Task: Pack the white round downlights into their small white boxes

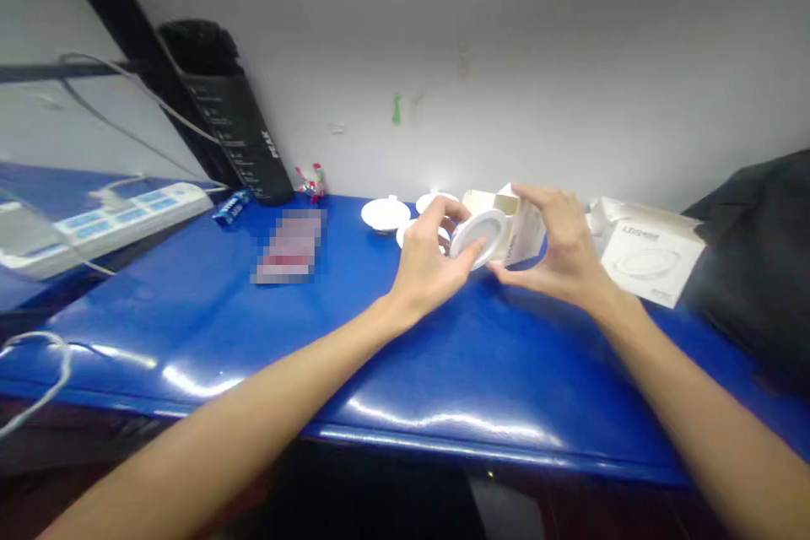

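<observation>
My left hand (432,257) grips a round white downlight (479,238) by its rim, thumb across its face. Just right of it, my right hand (560,245) holds a small white cardboard box (526,229) between thumb and fingers. The box's open end faces the downlight, which overlaps it in view, so I cannot tell whether they touch. Behind my left hand lie more round white downlights, one at the left (386,214), one at the back (436,201) and one partly hidden by my fingers (405,233).
Right of my right hand stands another white box (651,257) with a printed oval, beside a black bag (759,270). Along the left are a pixelated flat item (291,246), a black bottle (237,118), a blue packet (232,207) and a power strip (120,219). The table (354,371) is glossy blue.
</observation>
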